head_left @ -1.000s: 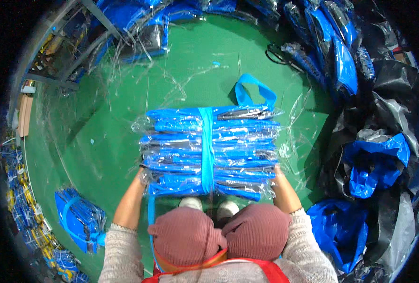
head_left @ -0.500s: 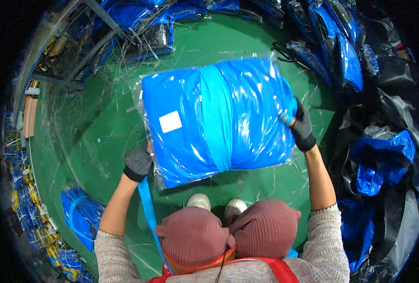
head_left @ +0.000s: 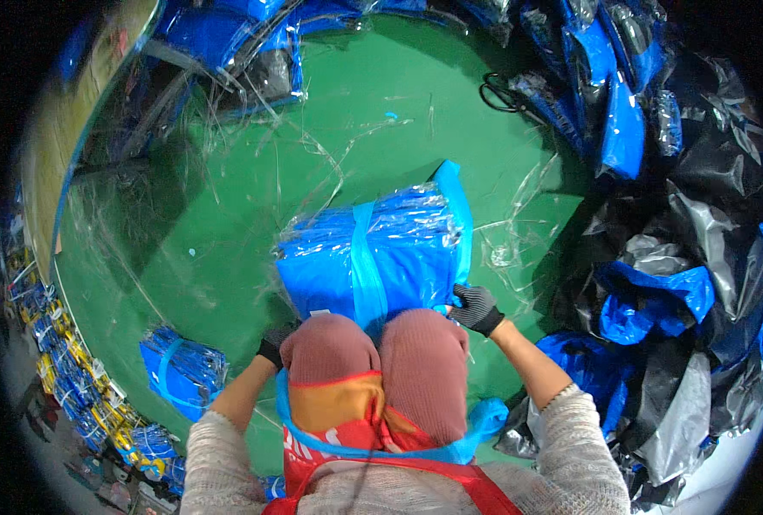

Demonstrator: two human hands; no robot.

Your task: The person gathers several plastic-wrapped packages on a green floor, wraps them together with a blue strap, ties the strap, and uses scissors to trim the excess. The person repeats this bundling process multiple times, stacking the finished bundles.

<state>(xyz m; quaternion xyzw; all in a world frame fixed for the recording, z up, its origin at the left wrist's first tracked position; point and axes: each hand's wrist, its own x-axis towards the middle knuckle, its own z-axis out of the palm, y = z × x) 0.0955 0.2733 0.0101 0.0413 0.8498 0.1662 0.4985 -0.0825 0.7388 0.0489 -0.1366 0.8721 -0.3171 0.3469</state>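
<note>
1. Right hand (head_left: 476, 309), in a dark knit glove, fingers curled and clamped on the near right corner of the blue bundle (head_left: 381, 253), at its light-blue strap. Left hand (head_left: 274, 343), also gloved, sits at the bundle's near left corner; fingers mostly hidden behind the person's knees, so cannot tell whether it grips or only steadies.
2. Green floor (head_left: 227, 215): carries everything; loose clear film lies scattered over it.
3. Heap of black and blue bags (head_left: 690, 283) along the floor's right edge, more blue packs at the far edge.
4. Blue bundle: a thick stack of folded blue sheets in clear film, banded once by a light-blue strap (head_left: 364, 257). It stands near the floor's middle, just ahead of the knees, tilted up on its near edge.
5. Handling, as a judgement: dense and fairly heavy, two hands needed. Film looks slick, so gloves help. The stack will flex rather than break. Best hold is under opposite corners or at the strap, not on the loose film.
6. Smaller banded blue pack (head_left: 179, 373) lies near the floor's left edge, well apart.
</note>
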